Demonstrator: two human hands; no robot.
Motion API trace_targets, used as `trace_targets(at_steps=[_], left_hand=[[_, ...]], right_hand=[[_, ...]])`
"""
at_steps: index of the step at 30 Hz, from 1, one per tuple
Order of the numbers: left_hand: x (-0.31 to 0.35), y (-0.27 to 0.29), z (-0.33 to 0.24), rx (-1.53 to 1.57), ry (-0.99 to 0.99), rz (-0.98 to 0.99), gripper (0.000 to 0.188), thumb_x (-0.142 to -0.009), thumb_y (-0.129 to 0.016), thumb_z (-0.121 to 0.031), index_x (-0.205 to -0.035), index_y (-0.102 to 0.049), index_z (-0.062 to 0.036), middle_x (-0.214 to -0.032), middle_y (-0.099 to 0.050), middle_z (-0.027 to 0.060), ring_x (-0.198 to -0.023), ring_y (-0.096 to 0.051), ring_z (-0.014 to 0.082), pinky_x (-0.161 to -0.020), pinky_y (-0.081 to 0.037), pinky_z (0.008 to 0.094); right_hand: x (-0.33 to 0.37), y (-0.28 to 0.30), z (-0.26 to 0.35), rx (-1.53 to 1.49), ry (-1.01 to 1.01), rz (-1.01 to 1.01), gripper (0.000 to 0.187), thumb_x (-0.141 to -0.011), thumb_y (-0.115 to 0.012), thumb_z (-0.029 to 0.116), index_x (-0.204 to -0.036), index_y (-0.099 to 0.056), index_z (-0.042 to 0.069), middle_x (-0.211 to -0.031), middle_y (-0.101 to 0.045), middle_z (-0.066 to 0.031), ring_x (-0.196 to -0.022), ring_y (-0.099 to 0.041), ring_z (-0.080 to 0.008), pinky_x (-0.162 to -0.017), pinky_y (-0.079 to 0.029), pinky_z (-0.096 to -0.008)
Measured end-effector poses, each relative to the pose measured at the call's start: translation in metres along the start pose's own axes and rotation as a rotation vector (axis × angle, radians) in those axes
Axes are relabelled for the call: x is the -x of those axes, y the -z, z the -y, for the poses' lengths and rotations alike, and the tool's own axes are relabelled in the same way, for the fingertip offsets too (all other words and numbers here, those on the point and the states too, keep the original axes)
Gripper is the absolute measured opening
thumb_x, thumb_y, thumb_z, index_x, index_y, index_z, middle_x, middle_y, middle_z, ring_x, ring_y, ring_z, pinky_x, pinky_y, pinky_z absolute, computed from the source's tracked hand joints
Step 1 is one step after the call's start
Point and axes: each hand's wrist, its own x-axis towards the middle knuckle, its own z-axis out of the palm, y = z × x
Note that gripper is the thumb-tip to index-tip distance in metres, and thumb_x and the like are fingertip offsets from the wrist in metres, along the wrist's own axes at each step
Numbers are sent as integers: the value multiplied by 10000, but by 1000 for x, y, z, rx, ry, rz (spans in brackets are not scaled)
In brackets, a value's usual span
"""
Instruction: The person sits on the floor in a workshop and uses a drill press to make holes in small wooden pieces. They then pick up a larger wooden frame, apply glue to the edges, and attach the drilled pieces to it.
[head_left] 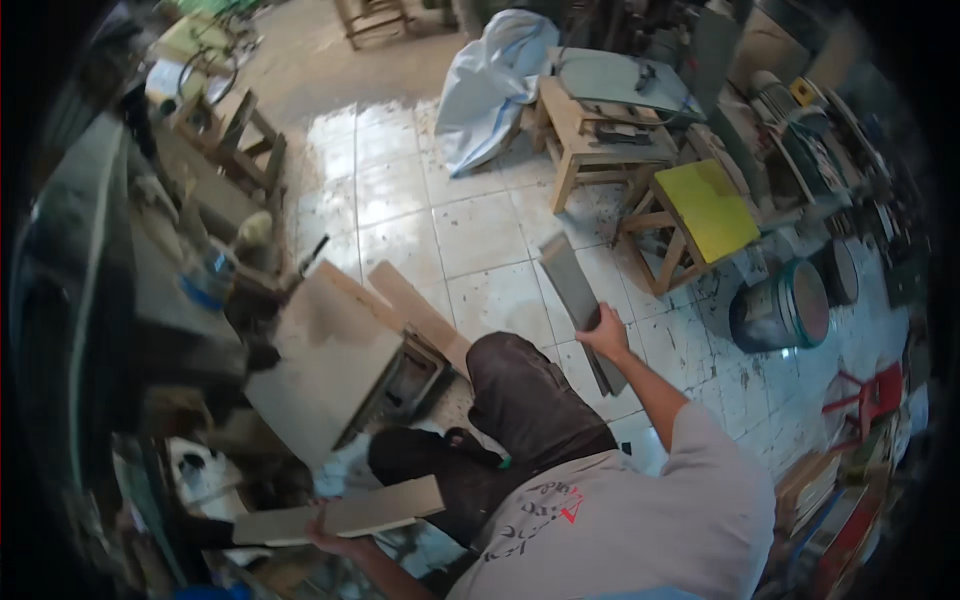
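Note:
My right hand [606, 334] is closed around a narrow grey-brown wooden board [569, 280], held out at the right above the tiled floor. The board slants, its far end pointing up and left; there may be more than one piece in the grip. At the lower left, my left hand [324, 534] grips a pale wooden board [385, 508] lying almost level beside my bent legs. Some of its fingers are hidden behind that board. Between the hands, in front of my knees, stands a low box-like wooden workpiece or bench [325, 325] with an opening in its side.
Another board [415, 310] leans beside the box. Farther right are a stool with a yellow top [705, 210], a wooden table [600, 140] and a bucket [775, 308]. A red chair [868, 398] stands at the right. A white sack [490, 90] sits at the back.

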Motion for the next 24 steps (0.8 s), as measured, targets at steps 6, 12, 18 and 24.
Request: trace_targets(at_steps=[6,12,18,24], left_hand=[[-34,-24,-16,-180,101,45,505,-862,-475,-453,-1135,-520,-30,-988,-589,80,-944,-588,265,-919,-467,425],[-11,-21,-41,-332,-7,-20,533,-839,-478,-505,-1073,-518,-27,-990,-550,112,-965,-565,295,-921,-473,461],[-4,-18,-51,-193,238,-185,682,-824,-524,-564,-1177,-475,17,-1064,-536,127,-1017,-555,273,-952,-471,457],[46,-66,-89,-307,310,-216,653,-819,-547,-507,-1204,-483,17,-1076,-552,130,-1033,-555,270,-970,-454,452]], right_hand=[[-48,62,145,-126,169,-104,840,-564,-814,367,-1240,-480,-5,-1129,-556,-247,-1064,-564,-400,-902,-485,-437],[-28,150,235,-214,128,-35,847,-576,-828,396,-1216,-511,-59,-1108,-599,-271,-1062,-584,-408,-927,-466,-418],[-19,189,249,-385,138,-89,722,-571,-822,353,-1110,-565,-53,-1022,-655,-234,-962,-646,-354,-849,-506,-393],[22,218,247,-309,-29,23,780,-561,-790,422,-1130,-543,-50,-1035,-623,-256,-975,-616,-390,-861,-498,-428]])
